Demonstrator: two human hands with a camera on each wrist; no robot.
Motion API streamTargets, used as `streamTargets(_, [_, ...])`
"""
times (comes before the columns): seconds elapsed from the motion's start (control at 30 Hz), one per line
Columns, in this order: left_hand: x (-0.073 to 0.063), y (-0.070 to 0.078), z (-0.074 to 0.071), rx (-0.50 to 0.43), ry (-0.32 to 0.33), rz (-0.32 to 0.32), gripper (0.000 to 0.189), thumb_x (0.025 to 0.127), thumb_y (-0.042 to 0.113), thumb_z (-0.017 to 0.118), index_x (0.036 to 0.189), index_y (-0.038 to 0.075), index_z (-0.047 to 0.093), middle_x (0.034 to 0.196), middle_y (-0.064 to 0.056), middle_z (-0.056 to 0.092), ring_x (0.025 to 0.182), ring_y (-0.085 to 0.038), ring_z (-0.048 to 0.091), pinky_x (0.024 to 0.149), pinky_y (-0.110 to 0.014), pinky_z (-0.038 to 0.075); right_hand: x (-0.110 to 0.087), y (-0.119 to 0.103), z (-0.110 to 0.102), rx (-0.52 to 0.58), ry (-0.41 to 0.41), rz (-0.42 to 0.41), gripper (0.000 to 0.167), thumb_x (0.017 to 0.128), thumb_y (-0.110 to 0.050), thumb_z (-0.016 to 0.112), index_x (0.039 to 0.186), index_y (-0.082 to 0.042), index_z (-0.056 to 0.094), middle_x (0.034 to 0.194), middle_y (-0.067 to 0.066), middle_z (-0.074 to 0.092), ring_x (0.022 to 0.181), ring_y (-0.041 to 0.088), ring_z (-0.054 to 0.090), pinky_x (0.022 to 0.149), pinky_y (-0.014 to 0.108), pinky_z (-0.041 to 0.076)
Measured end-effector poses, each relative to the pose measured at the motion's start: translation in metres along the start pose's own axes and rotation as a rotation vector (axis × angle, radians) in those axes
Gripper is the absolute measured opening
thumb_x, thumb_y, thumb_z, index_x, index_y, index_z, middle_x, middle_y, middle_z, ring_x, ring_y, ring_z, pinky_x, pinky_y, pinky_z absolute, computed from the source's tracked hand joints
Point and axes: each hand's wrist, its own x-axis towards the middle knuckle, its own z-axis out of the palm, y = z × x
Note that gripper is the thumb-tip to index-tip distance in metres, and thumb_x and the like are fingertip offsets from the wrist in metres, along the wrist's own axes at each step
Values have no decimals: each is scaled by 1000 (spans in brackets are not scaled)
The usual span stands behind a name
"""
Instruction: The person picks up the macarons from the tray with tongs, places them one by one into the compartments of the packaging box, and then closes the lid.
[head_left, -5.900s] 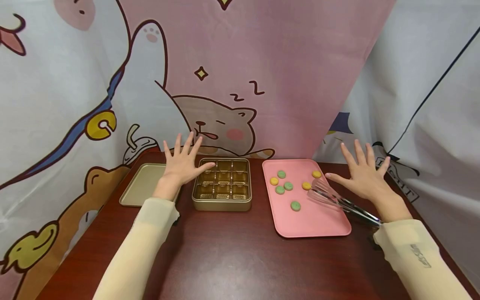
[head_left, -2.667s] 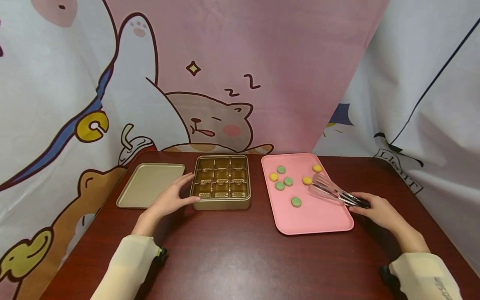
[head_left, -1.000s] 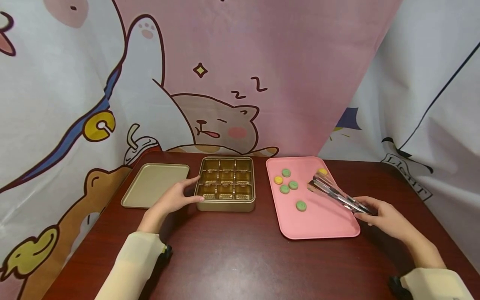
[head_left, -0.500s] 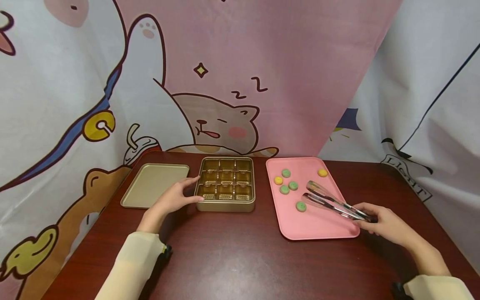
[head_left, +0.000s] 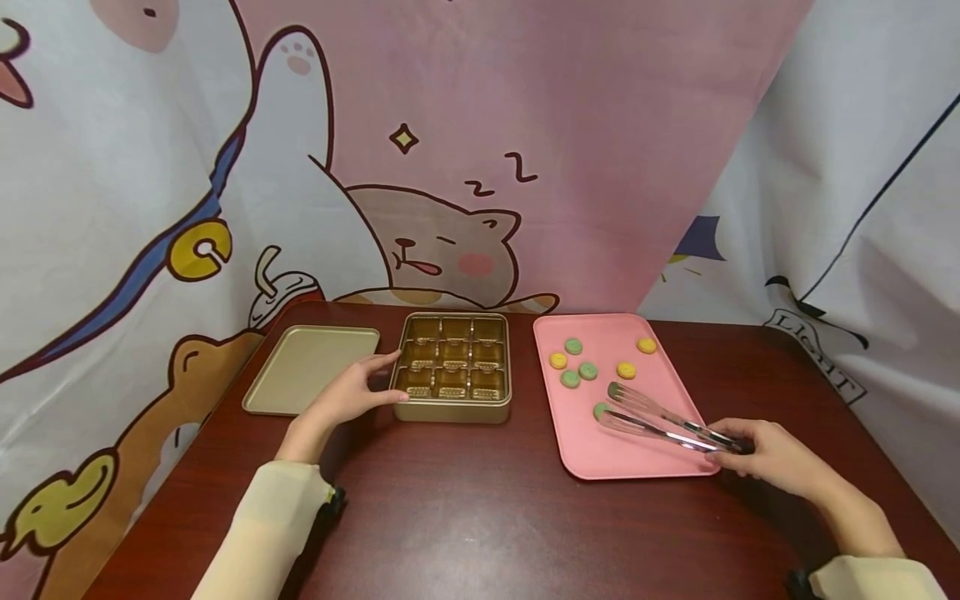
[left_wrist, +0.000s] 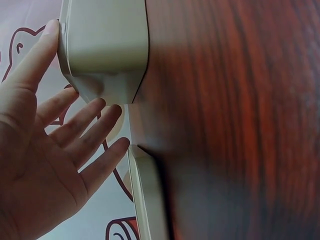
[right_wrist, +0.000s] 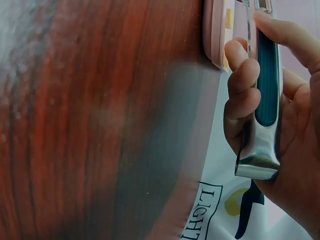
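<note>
My right hand (head_left: 772, 454) grips a pair of metal tongs (head_left: 675, 427) with clear tips; in the right wrist view, the fingers curl round the tongs' dark-inlaid handle (right_wrist: 267, 75). The tips stand spread above the pink tray (head_left: 622, 454), beside the frontmost small round green piece (head_left: 599, 411), which they partly cover. Whether they touch it I cannot tell. My left hand (head_left: 348, 398) rests its thumb and forefinger at the left side of a gold tin (head_left: 450, 412) with a divided insert; its other fingers extend loosely in the left wrist view.
Several more round pieces lie farther back on the tray, green (head_left: 588, 371) and yellow (head_left: 626, 370). The flat gold lid (head_left: 307, 367) lies left of the tin. A printed cloth (head_left: 577, 167) hangs behind the dark wooden table (head_left: 450, 517).
My right hand has come down from the air and taken the tongs. Their tips have moved from the yellow piece toward the front green one. My left hand has come to the tin.
</note>
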Motion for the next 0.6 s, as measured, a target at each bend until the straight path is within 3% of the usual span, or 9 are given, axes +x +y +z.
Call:
streamTargets(0.23, [1,0,0,5,-9,-3,80,85,33,79,151,5,43,150,-25,47,130,-41,56,106,-56,44,0,2,2,-3,11,-17,32,88,-21,75,115,-6,67,89,0,63,61,1,52,52,23,45])
streamTargets(0.6, [1,-1,0,-22,-20,-2,80,86,33,79,151,4,42,150,-25,47,130,-42,55,106,-56,45,0,-2,-1,-66,-18,-6,41,89,-24,75,119,4,69,67,-8,62,59,-2,52,54,22,45])
